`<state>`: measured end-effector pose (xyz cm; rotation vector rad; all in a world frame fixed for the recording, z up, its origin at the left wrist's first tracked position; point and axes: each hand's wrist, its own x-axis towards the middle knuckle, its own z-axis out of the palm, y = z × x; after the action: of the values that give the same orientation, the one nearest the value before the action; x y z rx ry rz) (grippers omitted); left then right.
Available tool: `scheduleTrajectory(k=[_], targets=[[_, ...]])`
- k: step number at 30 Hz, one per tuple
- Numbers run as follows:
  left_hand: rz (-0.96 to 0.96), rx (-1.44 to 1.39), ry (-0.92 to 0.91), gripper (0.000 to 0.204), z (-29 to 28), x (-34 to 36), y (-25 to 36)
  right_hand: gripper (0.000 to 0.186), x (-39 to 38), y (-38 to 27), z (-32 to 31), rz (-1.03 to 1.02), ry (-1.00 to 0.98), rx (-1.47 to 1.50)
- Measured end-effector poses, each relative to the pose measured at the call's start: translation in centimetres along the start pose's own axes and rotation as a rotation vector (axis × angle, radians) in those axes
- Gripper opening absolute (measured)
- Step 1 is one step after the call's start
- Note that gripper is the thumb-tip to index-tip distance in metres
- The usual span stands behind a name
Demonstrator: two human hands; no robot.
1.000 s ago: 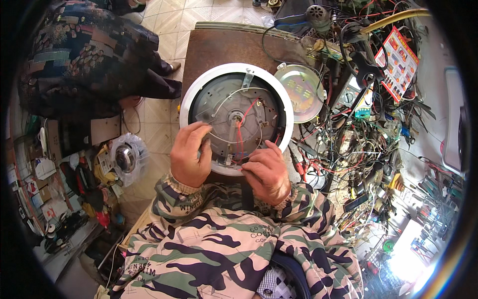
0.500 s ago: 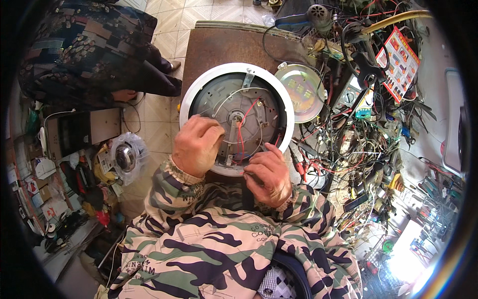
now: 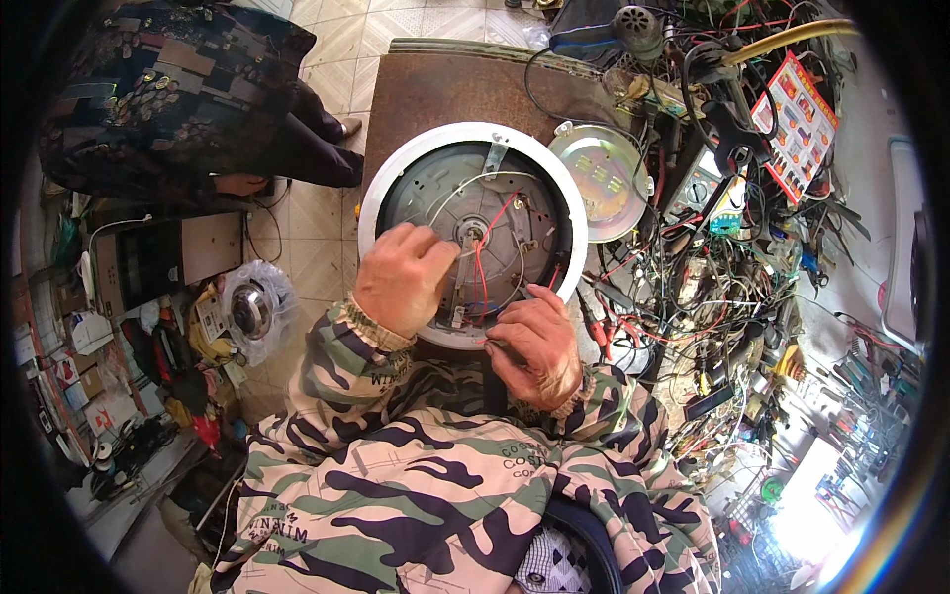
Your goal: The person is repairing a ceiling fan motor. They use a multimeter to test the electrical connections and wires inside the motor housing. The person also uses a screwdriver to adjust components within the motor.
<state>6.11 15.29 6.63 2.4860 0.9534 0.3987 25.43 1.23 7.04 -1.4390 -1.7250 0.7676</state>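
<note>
A round appliance housing (image 3: 372, 203) with a white rim lies open before me, its grey metal inside facing up. Red wires (image 3: 481, 272) and a white wire (image 3: 445, 191) run across it, around a central fitting. My left hand (image 3: 401, 282) reaches over the left rim, its fingers bent together near the middle; what they pinch, if anything, is hidden. Over the near right rim, my right hand (image 3: 539, 346) has its thumb and fingers closed, and what is between them is too small to make out. A round metal cover (image 3: 602, 183) lies just right of the housing.
The housing rests on a brown worktop (image 3: 426, 94). Tangled wires and parts (image 3: 693, 307) crowd the right side, with a multimeter (image 3: 693, 188) and a hair dryer (image 3: 633, 32) among them. Another person (image 3: 178, 99) stands at the far left. A plastic-wrapped round item (image 3: 249, 309) sits at the left.
My left hand has shifted slightly right and inward, its fingers now nearer the housing's centre. My right hand stays almost in place at the near right rim.
</note>
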Motion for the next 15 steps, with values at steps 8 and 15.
scheduleTrajectory(k=[8,15], targets=[[-0.136,-0.47,0.259,0.025,-2.4,0.3,0.3,0.023,0.2,0.0,0.0,-0.008,-0.013,-0.008],[0.08,-0.536,-0.042,0.019,-4.5,-1.6,-0.1,0.024,0.3,-0.1,-0.1,-0.004,-0.008,-0.007]])
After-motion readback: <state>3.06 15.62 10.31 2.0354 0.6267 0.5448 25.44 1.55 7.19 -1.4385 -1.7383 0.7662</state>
